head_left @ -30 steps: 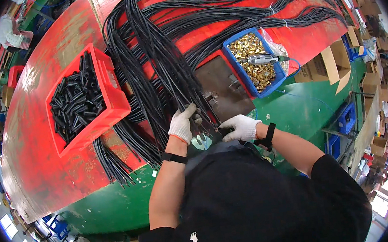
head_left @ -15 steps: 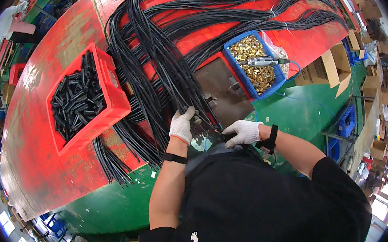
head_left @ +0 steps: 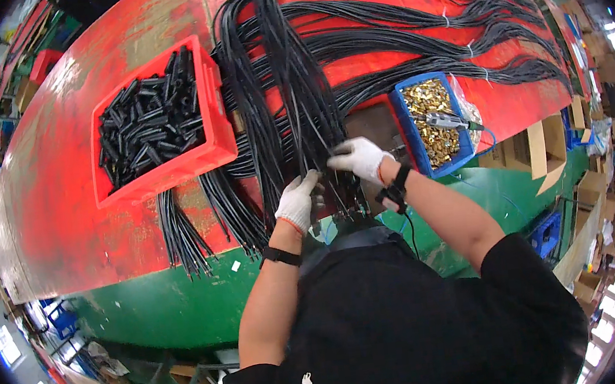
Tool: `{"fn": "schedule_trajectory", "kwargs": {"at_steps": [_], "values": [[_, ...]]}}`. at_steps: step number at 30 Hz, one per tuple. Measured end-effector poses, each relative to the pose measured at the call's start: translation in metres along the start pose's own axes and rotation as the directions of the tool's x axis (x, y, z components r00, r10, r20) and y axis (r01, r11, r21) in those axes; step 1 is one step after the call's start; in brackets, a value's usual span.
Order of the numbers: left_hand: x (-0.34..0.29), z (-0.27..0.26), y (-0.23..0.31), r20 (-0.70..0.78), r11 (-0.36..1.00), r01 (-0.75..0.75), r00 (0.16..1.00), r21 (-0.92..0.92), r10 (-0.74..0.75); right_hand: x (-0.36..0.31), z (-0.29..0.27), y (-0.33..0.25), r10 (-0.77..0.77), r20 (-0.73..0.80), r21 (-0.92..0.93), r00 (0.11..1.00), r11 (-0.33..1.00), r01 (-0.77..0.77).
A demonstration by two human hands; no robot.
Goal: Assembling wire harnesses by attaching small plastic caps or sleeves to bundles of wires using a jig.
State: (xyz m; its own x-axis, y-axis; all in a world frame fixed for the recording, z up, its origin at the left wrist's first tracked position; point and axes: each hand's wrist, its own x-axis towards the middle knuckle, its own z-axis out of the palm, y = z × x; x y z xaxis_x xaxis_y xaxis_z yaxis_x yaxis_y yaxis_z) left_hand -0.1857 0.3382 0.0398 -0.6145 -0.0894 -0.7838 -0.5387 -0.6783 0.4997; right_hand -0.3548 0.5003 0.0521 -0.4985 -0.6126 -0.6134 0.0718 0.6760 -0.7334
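Your left hand, in a white knit glove with an orange-edged cuff, was at the lower ends of the hanging black cable bundle, its fingers curled; you could not be seen clearly enough to tell whether it gripped a strand. Your right hand, gloved the same way, reached across the bundle just beside it, fingers bent and tips against the cables; whether they pinched one could not be told either. The bundle ran away from you above both hands, thin, glossy and many-stranded, its tips partly hidden by your gloves and dark clothing. Below your hands, your black shirt carried a small white animal-shaped emblem. To the left of your left hand, a red bin held black ribbed sleeves, with more cable ends fanned below it. To the right of your right hand, a blue tray held gold-coloured fittings, a grey tool lying across them. Beyond it, an open cardboard box stood partly cut by the curved view, any print too small to make out.
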Motion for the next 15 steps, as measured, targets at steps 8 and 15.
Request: {"fn": "schedule_trajectory", "kwargs": {"at_steps": [8, 15], "values": [[-0.005, 0.011, 0.001, 0.170, 0.981, 0.053, 0.985, -0.186, -0.021, 0.015, 0.030, -0.019, -0.034, -0.366, 0.091, 0.930, 0.993, 0.072], [0.007, 0.025, -0.011, 0.180, 0.950, 0.039, 0.983, -0.311, 0.019, -0.021, 0.026, 0.000, 0.001, -0.254, 0.431, 0.967, 0.895, 0.112]]}}
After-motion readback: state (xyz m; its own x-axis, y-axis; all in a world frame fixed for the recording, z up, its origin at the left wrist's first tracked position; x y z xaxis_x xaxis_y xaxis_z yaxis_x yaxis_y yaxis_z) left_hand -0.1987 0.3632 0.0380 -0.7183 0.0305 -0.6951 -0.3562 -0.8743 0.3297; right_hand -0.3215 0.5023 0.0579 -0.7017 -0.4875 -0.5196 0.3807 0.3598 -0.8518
